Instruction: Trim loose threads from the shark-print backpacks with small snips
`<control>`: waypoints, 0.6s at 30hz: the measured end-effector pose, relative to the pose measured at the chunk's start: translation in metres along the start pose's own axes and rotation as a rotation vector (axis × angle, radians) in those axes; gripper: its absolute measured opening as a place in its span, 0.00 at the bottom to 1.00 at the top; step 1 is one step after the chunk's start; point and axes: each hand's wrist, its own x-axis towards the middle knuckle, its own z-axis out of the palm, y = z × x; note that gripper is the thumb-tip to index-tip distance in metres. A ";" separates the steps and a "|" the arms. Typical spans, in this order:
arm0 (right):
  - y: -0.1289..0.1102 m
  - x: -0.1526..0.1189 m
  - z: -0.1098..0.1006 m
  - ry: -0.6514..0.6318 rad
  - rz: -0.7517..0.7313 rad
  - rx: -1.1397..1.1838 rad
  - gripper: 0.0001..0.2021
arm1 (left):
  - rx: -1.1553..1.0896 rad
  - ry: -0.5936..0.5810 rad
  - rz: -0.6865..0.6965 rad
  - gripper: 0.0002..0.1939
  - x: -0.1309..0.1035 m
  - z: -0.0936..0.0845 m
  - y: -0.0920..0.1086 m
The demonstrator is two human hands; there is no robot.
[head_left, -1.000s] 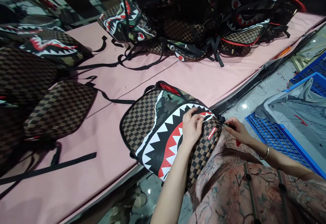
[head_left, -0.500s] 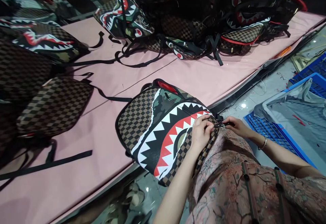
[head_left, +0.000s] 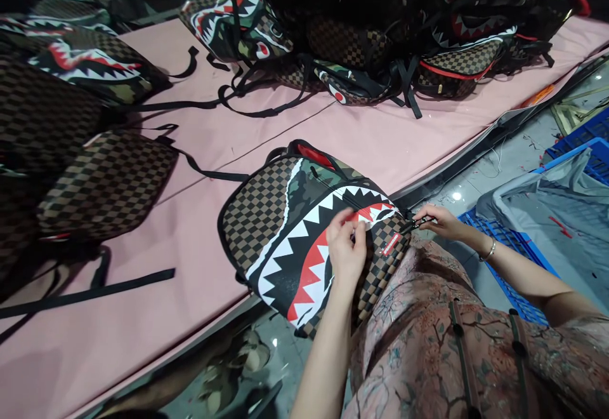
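A backpack with brown check, camouflage and a printed shark mouth lies on its back at the near table edge, its lower end toward my body. My left hand hovers over or rests on the shark print, fingers curled in a pinch; whether a thread is between them I cannot make out. By the bag's lower right corner, my right hand is closed on small dark thread snips, their tip close to the bag's edge. A small red label shows on the check panel between the hands.
The pink-covered table bears a heap of similar backpacks at the back and more checked bags at left, with loose black straps. On the floor at right stands a blue crate with a grey liner.
My left hand has moved left from the bag's lower edge onto the shark print, uncovering the red label. My right hand stays near the corner with the snips.
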 end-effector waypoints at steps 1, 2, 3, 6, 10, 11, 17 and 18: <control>0.002 -0.001 -0.002 -0.013 -0.019 -0.010 0.12 | 0.040 0.006 0.016 0.09 -0.004 -0.005 -0.002; 0.003 0.000 -0.005 -0.035 -0.041 -0.017 0.11 | 0.071 -0.009 0.027 0.12 -0.008 -0.010 -0.002; 0.004 0.001 -0.007 -0.058 -0.063 -0.022 0.11 | 0.092 -0.039 0.024 0.12 -0.013 -0.014 -0.002; 0.001 0.008 -0.011 -0.100 -0.124 -0.040 0.10 | 0.147 -0.120 -0.037 0.10 -0.028 -0.016 0.004; -0.004 0.020 -0.011 -0.134 -0.174 -0.081 0.11 | 0.220 -0.138 -0.072 0.12 -0.039 -0.007 0.013; -0.005 0.022 -0.011 -0.141 -0.183 -0.088 0.11 | 0.230 -0.135 -0.076 0.11 -0.040 -0.004 0.013; -0.006 0.024 -0.009 -0.156 -0.213 -0.085 0.10 | 0.108 -0.166 -0.103 0.08 -0.041 0.001 0.007; -0.007 0.025 -0.008 -0.169 -0.221 -0.083 0.10 | 0.092 -0.170 -0.109 0.08 -0.041 0.001 0.006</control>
